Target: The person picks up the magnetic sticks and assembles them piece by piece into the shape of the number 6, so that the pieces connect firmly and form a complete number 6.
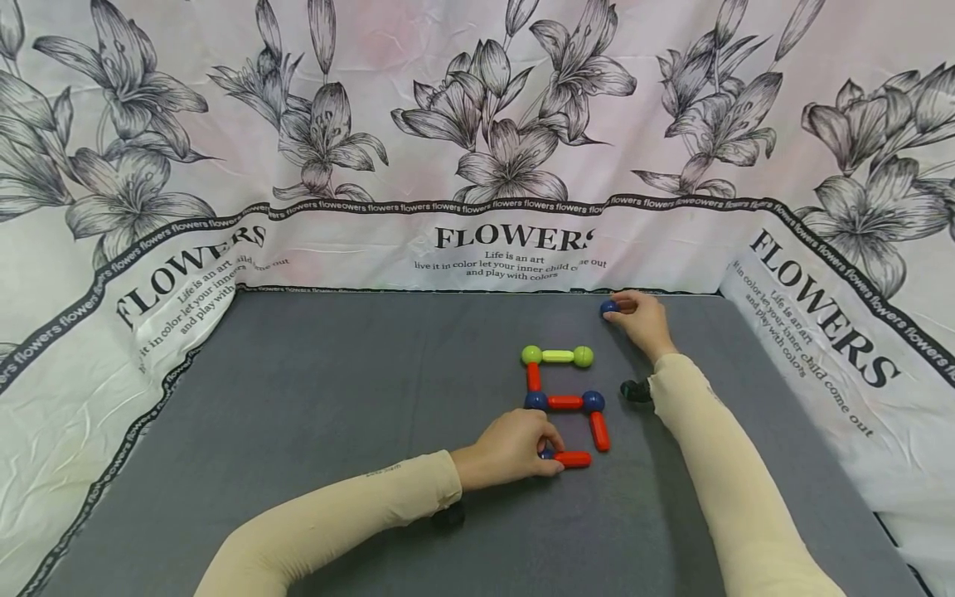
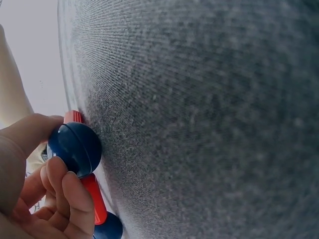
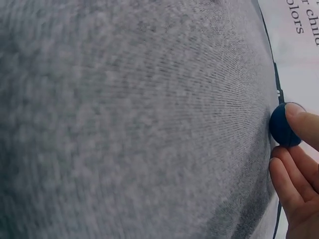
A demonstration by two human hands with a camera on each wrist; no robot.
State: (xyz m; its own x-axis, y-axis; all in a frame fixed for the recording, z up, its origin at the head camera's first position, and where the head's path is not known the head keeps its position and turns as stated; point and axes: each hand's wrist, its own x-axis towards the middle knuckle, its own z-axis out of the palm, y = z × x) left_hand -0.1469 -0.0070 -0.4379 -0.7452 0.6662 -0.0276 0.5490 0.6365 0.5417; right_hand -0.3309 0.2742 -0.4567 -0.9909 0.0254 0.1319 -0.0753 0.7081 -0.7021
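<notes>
My left hand (image 1: 507, 448) pinches a dark blue ball (image 2: 79, 149) low over the grey cloth, and a red rod (image 1: 574, 459) extends from that ball to the right. At the back right of the table, my right hand (image 1: 643, 323) holds another blue ball (image 3: 284, 127) between thumb and fingers. Between the hands lies a figure of rods and balls: a yellow-green rod (image 1: 557, 356) joins two yellow-green balls. A red rod (image 1: 533, 377) leads down to a blue ball (image 1: 535, 400), and a second red rod links it to a blue ball (image 1: 593, 401). From there a red rod (image 1: 600, 432) slants toward me.
Grey cloth (image 1: 336, 373) covers the table. A white flower-printed fabric (image 1: 343, 249) stands along the back and both sides. Dark wrist devices show under the left cuff and beside the right cuff (image 1: 636, 390).
</notes>
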